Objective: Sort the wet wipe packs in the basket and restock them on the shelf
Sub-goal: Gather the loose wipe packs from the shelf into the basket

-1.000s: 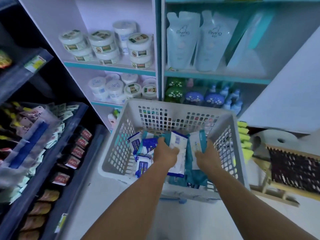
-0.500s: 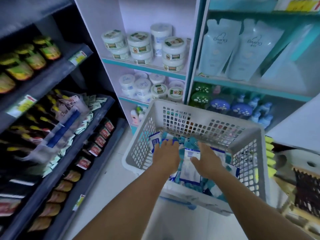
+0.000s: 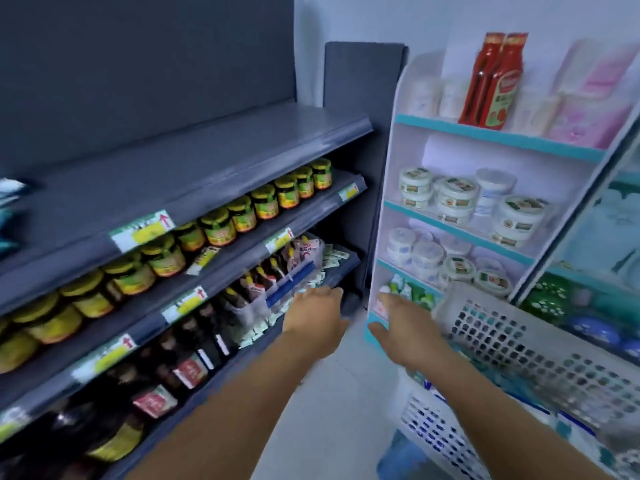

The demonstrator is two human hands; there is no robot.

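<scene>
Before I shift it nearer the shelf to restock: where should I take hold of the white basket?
Grip the basket by its solid top rim at the near left corner, coming from above and the left, where the right hand already is. The perforated walls look thin and flexible, and packs fill the inside.

Perforated white plastic basket [image 3: 540, 355], matt grey shelving [image 3: 207, 161], glossy glass jars [image 3: 218, 226].

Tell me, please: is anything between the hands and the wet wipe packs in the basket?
Nothing visible. The left hand and right hand hang open outside the basket, whose top is open; the packs show blurred inside.
</scene>
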